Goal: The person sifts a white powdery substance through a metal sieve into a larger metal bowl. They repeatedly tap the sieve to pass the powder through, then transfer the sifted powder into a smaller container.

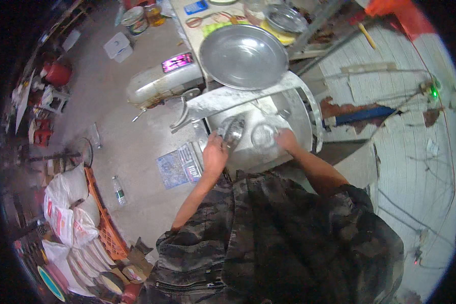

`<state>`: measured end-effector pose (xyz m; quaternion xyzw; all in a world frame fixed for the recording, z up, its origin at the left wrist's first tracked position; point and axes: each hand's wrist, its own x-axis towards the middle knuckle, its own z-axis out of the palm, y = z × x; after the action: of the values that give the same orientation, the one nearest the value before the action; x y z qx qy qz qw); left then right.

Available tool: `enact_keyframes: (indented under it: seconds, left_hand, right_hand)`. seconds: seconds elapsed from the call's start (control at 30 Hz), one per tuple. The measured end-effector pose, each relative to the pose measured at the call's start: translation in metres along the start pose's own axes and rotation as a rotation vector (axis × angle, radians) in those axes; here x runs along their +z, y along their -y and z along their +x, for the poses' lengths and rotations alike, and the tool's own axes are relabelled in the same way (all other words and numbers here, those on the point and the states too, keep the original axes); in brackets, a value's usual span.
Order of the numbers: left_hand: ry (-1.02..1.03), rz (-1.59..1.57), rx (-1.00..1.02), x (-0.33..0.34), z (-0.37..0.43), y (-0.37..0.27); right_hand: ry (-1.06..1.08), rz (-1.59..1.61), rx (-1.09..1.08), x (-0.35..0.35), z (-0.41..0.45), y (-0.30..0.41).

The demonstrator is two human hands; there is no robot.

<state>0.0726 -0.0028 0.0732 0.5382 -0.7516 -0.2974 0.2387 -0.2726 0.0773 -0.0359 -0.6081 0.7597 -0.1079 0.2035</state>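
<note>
A large rounded metal basin (304, 110) is in front of me, with white powder (264, 108) inside. My left hand (215, 152) grips the rim of a shiny metal bowl (235, 131), tilted on its side over the basin's left part. My right hand (287, 140) is closed at the edge of a round, shallow dish (263, 136) that looks clear or metallic; blur hides its material. Powder lies around this dish. A flat metal bar (228, 104) dusted with powder crosses the basin's far side. Beyond it rests a wide, round metal pan (245, 55).
Left of the basin, a phone (177, 62) with a lit screen lies on a cylindrical metal motor housing (159, 85). A worktable (184, 19) with scissors (193, 22) stands beyond. A plastic bottle (118, 190), sacks (70, 193) and an orange crate (110, 231) are at left.
</note>
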Motion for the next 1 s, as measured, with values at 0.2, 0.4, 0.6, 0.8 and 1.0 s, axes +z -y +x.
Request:
enact_keyframes:
  seconds: [0.2, 0.4, 0.6, 0.8, 1.0]
  left_hand:
    - [0.007, 0.019, 0.068, 0.001, 0.005, -0.008]
    - [0.033, 0.05, 0.062, 0.006, 0.007, -0.018]
    - [-0.003, 0.052, 0.075, 0.015, 0.01, -0.03]
    - [0.002, 0.082, 0.059, 0.017, 0.012, -0.039]
    - [-0.013, 0.097, 0.061, 0.03, 0.014, -0.035]
  right_hand:
    - [-0.003, 0.01, -0.046, -0.003, -0.007, 0.011]
    - [-0.003, 0.018, -0.058, -0.008, -0.013, 0.01]
    - [-0.072, 0.13, 0.04, -0.015, -0.022, -0.004]
    - [-0.102, 0.1, 0.111, -0.009, -0.031, -0.056]
    - [-0.117, 0.048, 0.259, -0.018, -0.034, -0.064]
